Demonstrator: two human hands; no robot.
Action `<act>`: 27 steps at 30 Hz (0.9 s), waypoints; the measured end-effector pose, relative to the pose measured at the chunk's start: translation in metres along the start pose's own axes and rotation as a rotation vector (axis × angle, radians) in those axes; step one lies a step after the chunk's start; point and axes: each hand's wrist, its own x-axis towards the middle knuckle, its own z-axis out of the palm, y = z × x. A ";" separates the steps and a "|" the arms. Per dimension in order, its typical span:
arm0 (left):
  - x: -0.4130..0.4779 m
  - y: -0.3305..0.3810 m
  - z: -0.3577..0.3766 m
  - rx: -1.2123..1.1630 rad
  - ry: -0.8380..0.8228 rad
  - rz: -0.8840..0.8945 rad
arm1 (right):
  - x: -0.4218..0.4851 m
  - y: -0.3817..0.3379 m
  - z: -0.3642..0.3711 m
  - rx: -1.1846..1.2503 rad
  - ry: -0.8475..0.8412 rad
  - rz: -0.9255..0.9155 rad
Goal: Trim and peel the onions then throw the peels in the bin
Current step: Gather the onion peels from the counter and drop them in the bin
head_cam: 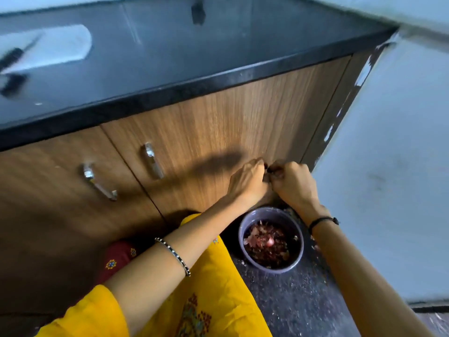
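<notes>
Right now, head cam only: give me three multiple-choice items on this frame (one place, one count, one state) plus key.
1. Where does the bin stand?
A. on the countertop
B. on a shelf
C. on the floor by the cabinet

2. How many metal handles show on the cabinet doors?
A. two
B. one
C. four

3. The bin is:
A. empty
B. holding onion peels
C. shut with a lid

Key:
1. C, it sits on the dark speckled floor at the cabinet's foot.
2. A, one handle shows on each of two doors.
3. B, reddish peels lie inside and the top is open.
</notes>
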 end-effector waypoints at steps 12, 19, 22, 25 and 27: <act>-0.065 0.027 -0.188 -0.004 0.383 0.074 | -0.012 -0.168 -0.081 0.131 0.296 -0.452; -0.078 -0.012 -0.285 0.245 0.512 -0.022 | 0.003 -0.274 -0.080 0.120 0.241 -0.590; -0.076 -0.045 -0.317 0.329 0.541 -0.093 | 0.017 -0.314 -0.063 0.101 0.176 -0.616; -0.070 -0.083 -0.340 0.356 0.568 -0.167 | 0.033 -0.350 -0.041 0.114 0.103 -0.660; -0.061 -0.112 -0.356 0.370 0.574 -0.222 | 0.046 -0.374 -0.024 0.114 0.064 -0.696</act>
